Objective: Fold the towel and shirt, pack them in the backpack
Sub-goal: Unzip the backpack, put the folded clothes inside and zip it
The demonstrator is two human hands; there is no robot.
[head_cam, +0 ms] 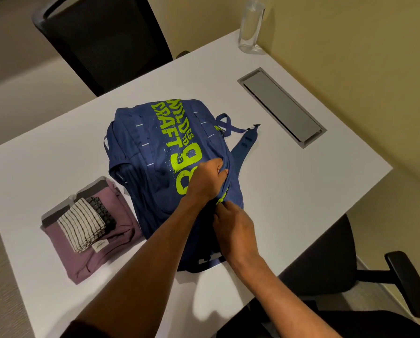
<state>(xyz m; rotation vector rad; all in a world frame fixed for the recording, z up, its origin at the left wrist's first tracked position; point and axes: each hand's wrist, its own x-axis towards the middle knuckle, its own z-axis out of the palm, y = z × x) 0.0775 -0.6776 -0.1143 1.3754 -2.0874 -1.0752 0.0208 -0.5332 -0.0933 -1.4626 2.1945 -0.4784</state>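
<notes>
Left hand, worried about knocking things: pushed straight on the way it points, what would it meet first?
The left hand grips the backpack; past its edge, probably the shoulder strap, though depth is unclear.

An office: a white worktop (pixel 301 191) with a built-in cable hatch (pixel 280 106), black mesh office chairs (pixel 106 40) and plain beige walls (pixel 350 45).

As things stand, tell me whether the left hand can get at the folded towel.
Probably yes, once it lets go. The left hand grips the backpack, but the towel lies uncovered on top of the folded shirt, beside the backpack on that hand's side.
</notes>
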